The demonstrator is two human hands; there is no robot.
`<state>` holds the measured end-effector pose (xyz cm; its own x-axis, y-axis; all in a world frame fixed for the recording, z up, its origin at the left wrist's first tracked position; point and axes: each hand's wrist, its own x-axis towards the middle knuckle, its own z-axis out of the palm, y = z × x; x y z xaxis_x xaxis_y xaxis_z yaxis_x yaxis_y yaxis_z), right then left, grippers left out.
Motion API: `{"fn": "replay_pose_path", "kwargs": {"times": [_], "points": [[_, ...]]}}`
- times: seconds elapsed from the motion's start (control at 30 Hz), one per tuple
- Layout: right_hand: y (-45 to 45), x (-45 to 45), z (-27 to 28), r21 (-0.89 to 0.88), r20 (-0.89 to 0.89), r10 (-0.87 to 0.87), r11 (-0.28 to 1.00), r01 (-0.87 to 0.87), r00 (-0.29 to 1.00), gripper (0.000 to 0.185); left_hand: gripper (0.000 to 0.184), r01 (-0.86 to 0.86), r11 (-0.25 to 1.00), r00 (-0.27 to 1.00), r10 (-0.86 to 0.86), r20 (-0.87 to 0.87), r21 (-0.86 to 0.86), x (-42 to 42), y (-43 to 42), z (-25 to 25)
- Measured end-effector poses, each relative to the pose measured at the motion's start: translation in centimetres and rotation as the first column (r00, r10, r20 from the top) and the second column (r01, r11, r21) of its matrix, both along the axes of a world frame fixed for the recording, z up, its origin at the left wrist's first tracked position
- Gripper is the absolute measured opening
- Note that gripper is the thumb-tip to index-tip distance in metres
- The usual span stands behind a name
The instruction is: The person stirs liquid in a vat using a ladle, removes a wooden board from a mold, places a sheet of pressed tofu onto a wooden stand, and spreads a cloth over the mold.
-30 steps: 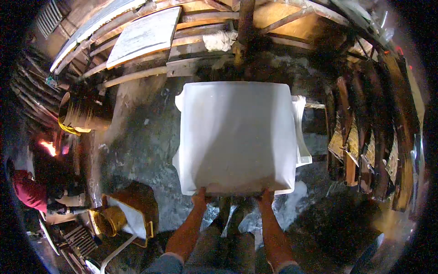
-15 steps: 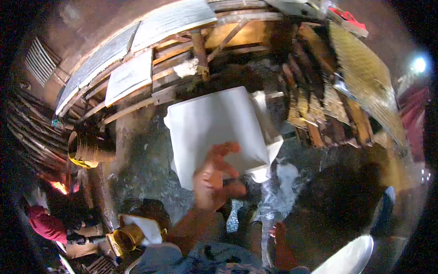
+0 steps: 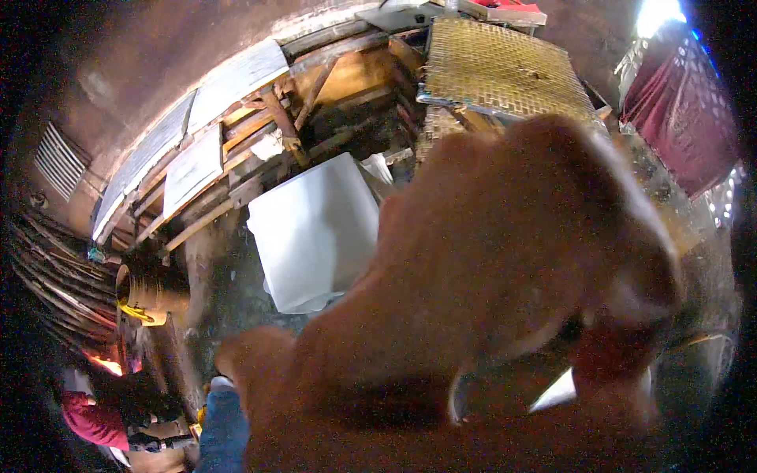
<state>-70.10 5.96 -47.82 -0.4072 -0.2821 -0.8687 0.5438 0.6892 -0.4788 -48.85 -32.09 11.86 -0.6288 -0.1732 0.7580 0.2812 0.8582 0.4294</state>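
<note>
A large blurred hand, which I take for my left hand, rises very close to the camera and covers much of the middle and right. Its fingers bend over and down at the right, with a gap beneath them; whether anything is held there is unclear. Behind it, a white box-like object stands on the dark floor, its right side partly covered by the hand. The two look apart in depth. My right hand cannot be made out.
At the back runs a wooden frame with pale boards. A woven mat leans at the back right, near a dark red cloth. On the left are a yellow-rimmed drum, a fire and a person's red sleeve.
My left hand has come up from in front of the white object to close before the camera. The view has turned right, so the white object now sits farther left.
</note>
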Motion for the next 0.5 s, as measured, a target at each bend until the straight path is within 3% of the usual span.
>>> {"fn": "replay_pose_path", "kwargs": {"times": [0.33, 0.43, 0.5], "points": [[3.3, -0.9, -3.5, 0.047, 0.054, -0.121, 0.992, 0.119, 0.991, 0.01, 0.034, -0.051, 0.996, 0.991, 0.06, 0.122, -0.076, -5.2, -1.7, -0.3], [4.0, -0.1, -3.0, 0.018, 0.048, -0.146, 0.989, 0.145, 0.988, 0.011, 0.037, -0.114, 0.993, 0.989, 0.113, 0.098, 0.005, -4.7, -1.0, -0.4], [4.0, 0.3, -2.9, -0.029, 0.028, -0.135, 0.99, 0.136, 0.99, 0.013, 0.039, -0.2, 0.967, 0.978, 0.188, 0.088, 0.159, -2.8, -0.2, -3.4]]}}
